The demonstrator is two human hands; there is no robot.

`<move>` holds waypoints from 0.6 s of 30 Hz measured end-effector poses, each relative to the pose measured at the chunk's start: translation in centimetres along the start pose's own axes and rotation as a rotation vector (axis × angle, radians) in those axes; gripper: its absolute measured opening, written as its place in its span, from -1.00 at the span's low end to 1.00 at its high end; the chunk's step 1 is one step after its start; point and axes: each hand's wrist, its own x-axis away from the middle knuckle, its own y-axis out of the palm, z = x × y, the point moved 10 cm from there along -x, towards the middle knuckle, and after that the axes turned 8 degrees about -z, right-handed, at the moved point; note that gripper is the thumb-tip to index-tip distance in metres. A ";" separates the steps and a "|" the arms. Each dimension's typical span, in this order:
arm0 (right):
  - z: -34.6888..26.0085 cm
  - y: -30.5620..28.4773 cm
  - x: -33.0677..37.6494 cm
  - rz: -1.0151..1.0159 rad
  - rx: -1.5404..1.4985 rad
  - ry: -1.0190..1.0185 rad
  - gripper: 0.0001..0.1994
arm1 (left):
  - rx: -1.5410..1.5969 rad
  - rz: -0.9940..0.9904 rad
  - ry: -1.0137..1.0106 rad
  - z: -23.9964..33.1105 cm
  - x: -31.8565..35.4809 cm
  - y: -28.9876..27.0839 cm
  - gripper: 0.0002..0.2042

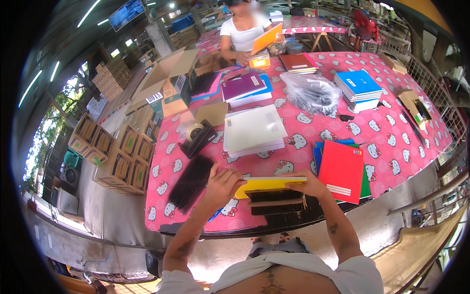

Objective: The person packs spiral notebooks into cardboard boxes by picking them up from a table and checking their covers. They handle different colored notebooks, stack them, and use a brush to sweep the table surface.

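A yellow notebook (pixel 264 184) stands on edge near the table's front edge, its pale long edge facing up. My left hand (pixel 224 183) is closed on its left end and my right hand (pixel 308 182) on its right end. Just below it, at the table edge, sits a dark slotted block (pixel 275 202). A bundle of black spiral binding coils (pixel 192 182) lies beside my left hand. Right of my right hand rests a red spiral notebook (pixel 341 169) on blue and green ones. A stack of white notebooks (pixel 254 128) lies beyond the yellow notebook.
The table has a pink patterned cover (pixel 159 208). On it are a black tape dispenser (pixel 198 139), purple notebooks (pixel 243 86), a clear plastic bag (pixel 313 93), blue notebooks (pixel 359 87) and an open carton (pixel 169 90). Across it, a person (pixel 242 36) holds an orange notebook. Boxes (pixel 122 161) stand left.
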 end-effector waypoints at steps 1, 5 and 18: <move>0.3 0.0 0.0 -0.007 -0.001 -0.001 -0.66 | -0.019 -0.064 -0.021 -0.2 -0.3 0.6 -0.70; 1.2 -0.4 0.3 0.060 -0.015 -0.050 -0.67 | -0.202 0.021 -0.272 1.4 -0.3 4.5 -0.35; 0.8 -1.0 0.6 0.193 -0.053 -0.008 -0.65 | -0.099 -0.236 -0.299 2.5 0.7 9.0 -0.17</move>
